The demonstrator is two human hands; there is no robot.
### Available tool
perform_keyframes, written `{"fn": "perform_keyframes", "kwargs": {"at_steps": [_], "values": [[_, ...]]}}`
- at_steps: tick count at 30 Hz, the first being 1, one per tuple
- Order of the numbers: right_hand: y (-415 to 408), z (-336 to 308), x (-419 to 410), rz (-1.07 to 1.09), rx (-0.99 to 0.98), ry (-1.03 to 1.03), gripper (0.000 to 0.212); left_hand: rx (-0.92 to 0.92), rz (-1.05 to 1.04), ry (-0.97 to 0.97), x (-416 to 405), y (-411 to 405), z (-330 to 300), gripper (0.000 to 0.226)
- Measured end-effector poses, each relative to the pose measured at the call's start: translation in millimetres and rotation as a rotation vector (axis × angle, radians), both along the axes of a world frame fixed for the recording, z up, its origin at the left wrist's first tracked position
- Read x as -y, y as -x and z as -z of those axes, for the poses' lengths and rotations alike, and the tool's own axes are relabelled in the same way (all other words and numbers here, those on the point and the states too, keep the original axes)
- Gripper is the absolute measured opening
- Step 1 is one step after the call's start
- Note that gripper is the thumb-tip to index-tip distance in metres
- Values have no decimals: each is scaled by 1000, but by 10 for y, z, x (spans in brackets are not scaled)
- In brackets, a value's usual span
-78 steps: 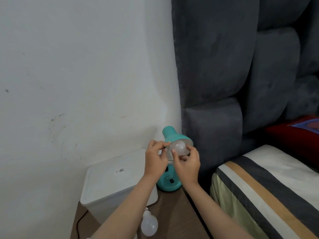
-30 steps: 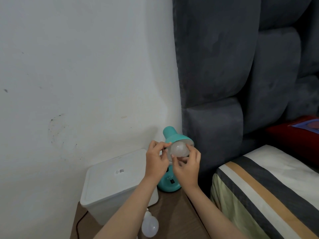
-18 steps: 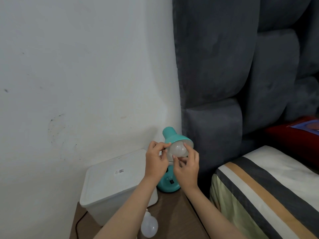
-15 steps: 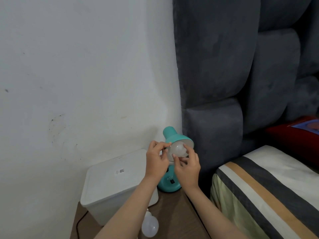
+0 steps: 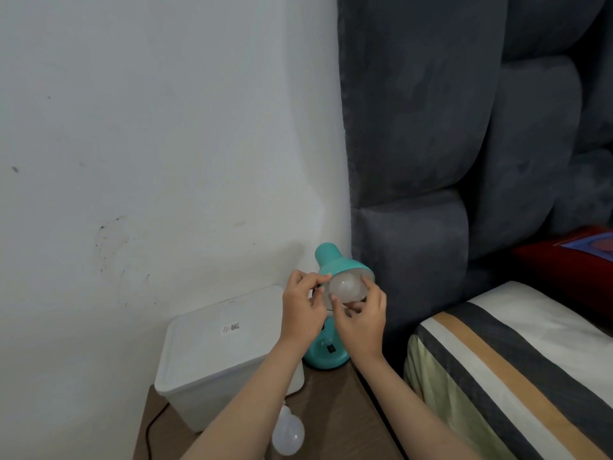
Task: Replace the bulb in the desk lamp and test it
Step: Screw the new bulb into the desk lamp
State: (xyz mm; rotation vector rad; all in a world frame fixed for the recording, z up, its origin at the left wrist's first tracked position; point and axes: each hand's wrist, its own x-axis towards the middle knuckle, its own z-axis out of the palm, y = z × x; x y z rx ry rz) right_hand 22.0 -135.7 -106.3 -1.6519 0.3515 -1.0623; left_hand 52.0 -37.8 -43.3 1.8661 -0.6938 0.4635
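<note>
Here I have both hands up at the small teal metal desk lamp (image 5: 326, 355), which stands on the brown wooden bedside table (image 5: 335, 410) at its far right corner, close against the grey padded headboard (image 5: 431, 161). My right hand (image 5: 361, 318) grasps the frosted white round bulb (image 5: 346, 287) sitting in the lamp's shade, fingertips curled around its lower edge. My left hand (image 5: 302, 313) pinches the left rim of the shade, thumb and forefinger on it. A second white bulb (image 5: 288, 438) lies on the table near me, beside my left forearm. Left of the lamp sits a white lidded plastic box (image 5: 219, 353), by the white wall (image 5: 149, 127). The striped bed (image 5: 514, 366) lies to the right.
</note>
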Motion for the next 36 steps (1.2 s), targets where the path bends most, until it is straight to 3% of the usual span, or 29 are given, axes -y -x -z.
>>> {"fn": "perform_keyframes", "kwargs": {"at_steps": [3,7,12,17,21,29,36], "values": [[6,41,0,-10,12,68,50,1,-1,5,4,-6,4,29],[3,-6,23,10,-32,-38,48,-2,3,3,7,-7,8,30],[5,45,3,-17,24,72,50,-11,1,18,9,-19,17,28],[11,-16,18,11,-33,-79,46,-12,15,9,13,11,11,29],[9,14,-22,-5,38,70,49,-17,2,19,7,5,8,29],[5,30,-3,2,22,89,49,-11,8,12,9,14,9,31],[10,-71,3,-6,-58,-130,45,-12,-2,10,-4,10,-10,31]]}}
